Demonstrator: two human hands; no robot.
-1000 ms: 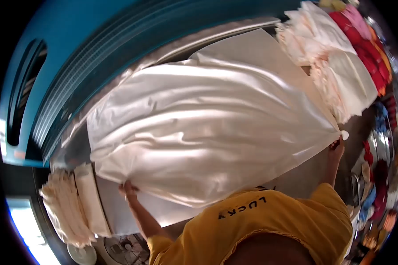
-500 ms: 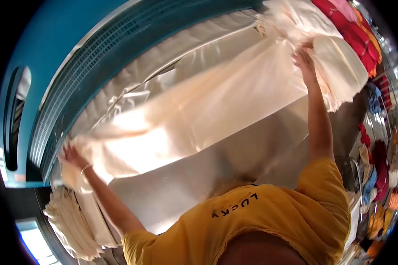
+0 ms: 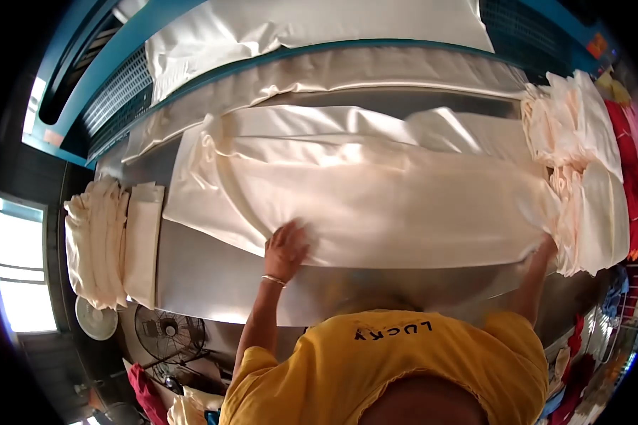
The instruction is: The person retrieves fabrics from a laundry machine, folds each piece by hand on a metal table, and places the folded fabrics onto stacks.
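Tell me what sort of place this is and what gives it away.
Probably a laundry or linen-finishing workshop: a big blue machine bears pale fabric, a wide pale cloth lies spread on a metal table, and folded linens are piled at the table's left end.

Bright window (image 3: 21, 248) — dark wall (image 3: 32, 170) around it

White light glared from the window (image 3: 23, 262) at left, its panes blown out. Bright sheen streaked the satiny cloth (image 3: 432, 205) — the left hand (image 3: 287, 249) motion-blurred over it — while wide-angle distortion bowed the metal table (image 3: 213, 280) and black vignetting swallowed the corners.
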